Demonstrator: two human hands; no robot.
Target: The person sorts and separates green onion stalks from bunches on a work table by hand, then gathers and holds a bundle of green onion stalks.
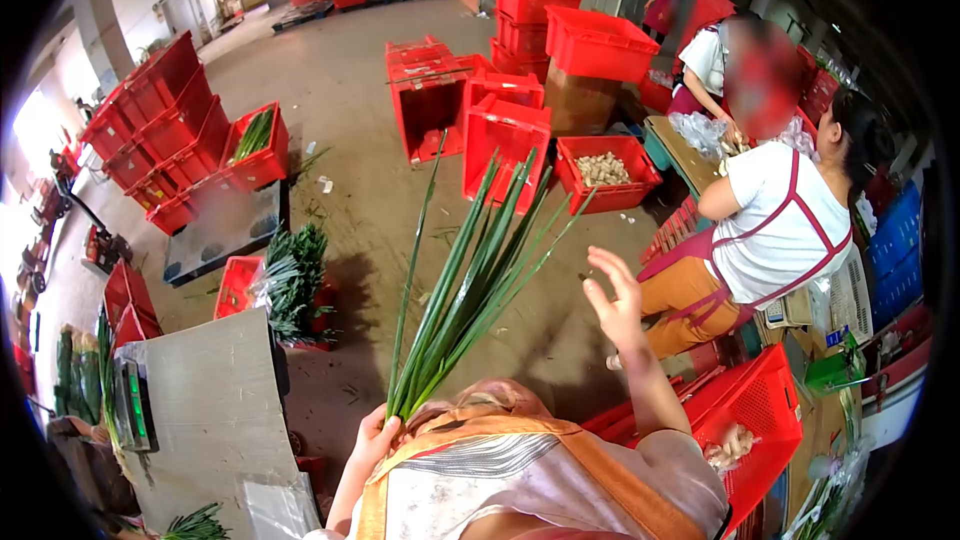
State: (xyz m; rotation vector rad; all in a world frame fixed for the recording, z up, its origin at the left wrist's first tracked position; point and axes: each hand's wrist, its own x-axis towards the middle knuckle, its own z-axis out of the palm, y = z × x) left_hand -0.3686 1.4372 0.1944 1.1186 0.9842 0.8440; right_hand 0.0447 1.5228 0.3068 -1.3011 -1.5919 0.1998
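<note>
A bunch of green onions (455,305) slants up and away in front of my chest, its long leaves fanned out at the far end. My left hand (374,437) is closed around the lower end of the bunch, where the stalks come together. To the right of the leaves my right hand (617,302) is raised, fingers apart and holding nothing. It does not touch the bunch. An apron with orange straps (490,427) covers my front, just below the stalks.
A grey-topped table (205,390) with a scale (136,405) stands left. Beyond it, dark leafy greens (295,280) lie in a red crate. Red crates (505,140) stand ahead, one holding pale pieces (603,170). Two people (775,210) work at a bench on the right.
</note>
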